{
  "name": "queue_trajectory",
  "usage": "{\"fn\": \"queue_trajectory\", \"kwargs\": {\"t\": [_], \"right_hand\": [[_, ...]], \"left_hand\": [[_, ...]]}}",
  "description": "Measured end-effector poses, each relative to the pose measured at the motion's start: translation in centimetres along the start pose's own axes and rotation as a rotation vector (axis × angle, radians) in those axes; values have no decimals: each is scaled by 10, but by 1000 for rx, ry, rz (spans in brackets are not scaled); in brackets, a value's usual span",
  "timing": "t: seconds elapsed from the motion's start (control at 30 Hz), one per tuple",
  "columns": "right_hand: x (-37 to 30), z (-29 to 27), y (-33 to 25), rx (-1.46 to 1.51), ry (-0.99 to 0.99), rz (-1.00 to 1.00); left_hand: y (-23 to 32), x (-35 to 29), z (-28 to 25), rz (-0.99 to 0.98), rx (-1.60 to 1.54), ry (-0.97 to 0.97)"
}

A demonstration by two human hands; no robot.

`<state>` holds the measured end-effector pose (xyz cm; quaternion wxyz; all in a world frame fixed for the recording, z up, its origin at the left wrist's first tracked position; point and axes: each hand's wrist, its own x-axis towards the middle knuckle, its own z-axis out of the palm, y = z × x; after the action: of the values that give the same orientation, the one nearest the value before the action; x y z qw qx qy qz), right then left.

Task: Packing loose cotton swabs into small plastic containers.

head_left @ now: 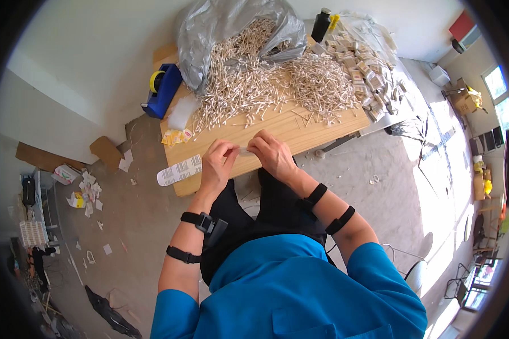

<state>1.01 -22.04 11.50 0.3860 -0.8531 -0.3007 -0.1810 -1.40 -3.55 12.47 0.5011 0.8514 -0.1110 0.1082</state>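
Both my hands meet over the near edge of the wooden table [322, 133]. My left hand [218, 160] and my right hand [272, 153] are closed in pinches on either side of a small clear, whitish piece [244, 150], perhaps plastic film; its kind is too small to tell. Beside my left hand lies a strip of printed labels [180, 170], overhanging the table's left edge. Beyond my hands spreads a large heap of cotton swabs [237, 93], spilling from a grey plastic bag [201, 42]. A second swab pile [322, 85] adjoins it on the right.
A blue tape dispenser [165, 90], a stack of clear bags [182, 111] and yellow packets [176, 137] lie at the table's left. Many small packed boxes [373, 79] crowd the right, near a black bottle [321, 25]. Paper scraps [89, 189] litter the floor at left.
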Motion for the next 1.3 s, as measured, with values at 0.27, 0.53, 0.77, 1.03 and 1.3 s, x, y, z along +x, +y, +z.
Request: {"fn": "queue_trajectory", "kwargs": {"t": [0.27,0.53,0.77,1.03,1.3], "right_hand": [[15,36,43,-84,-115,-51],[19,60,47,-5,-111,-30],[19,69,53,42,-146,-90],[14,51,50,63,-82,15],[-2,47,64,369,-44,359]], "left_hand": [[-53,11,13,-93,-13,12],[-78,13,11,-335,-86,-87],[-85,3,16,-213,40,-50],[-72,12,13,-264,-2,-33],[-56,28,7,-158,45,-123]]}}
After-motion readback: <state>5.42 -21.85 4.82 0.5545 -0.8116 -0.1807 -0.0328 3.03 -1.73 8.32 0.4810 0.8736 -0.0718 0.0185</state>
